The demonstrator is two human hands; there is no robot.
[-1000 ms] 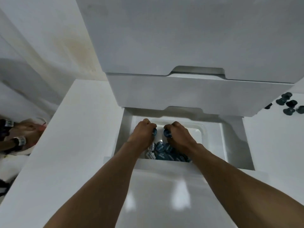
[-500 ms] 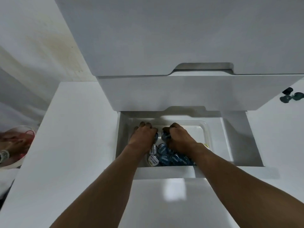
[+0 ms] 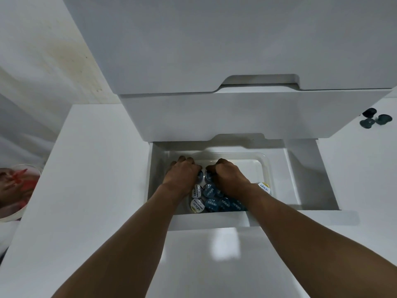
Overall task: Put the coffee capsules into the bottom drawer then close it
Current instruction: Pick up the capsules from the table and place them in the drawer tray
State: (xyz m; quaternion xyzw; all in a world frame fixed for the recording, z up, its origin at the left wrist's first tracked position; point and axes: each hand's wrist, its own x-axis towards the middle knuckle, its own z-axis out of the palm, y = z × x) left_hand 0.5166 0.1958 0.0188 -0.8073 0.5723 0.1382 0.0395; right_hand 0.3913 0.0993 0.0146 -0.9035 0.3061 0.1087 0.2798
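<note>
The bottom drawer (image 3: 305, 175) of a white cabinet stands pulled open. Inside it sits a clear plastic tray (image 3: 263, 166). Several coffee capsules (image 3: 211, 203) with blue or white lids lie packed in the tray's near left part. Both my hands are down in the tray, side by side. My left hand (image 3: 182, 174) is closed over a blue capsule (image 3: 200, 177). My right hand (image 3: 228, 176) is closed over another blue capsule (image 3: 208, 177). One white-lidded capsule (image 3: 263, 187) lies just right of my right wrist.
Two closed drawers (image 3: 236, 112) overhang the open one from above. A few dark capsules (image 3: 372, 120) lie on the white floor at the far right. A white block (image 3: 81, 179) flanks the drawer on the left, with a round tub (image 3: 19, 190) of reddish things beyond it.
Both hands have sunk a little lower into the tray, still closed on their capsules. The camera has shifted, so more of the tray's right side shows.
</note>
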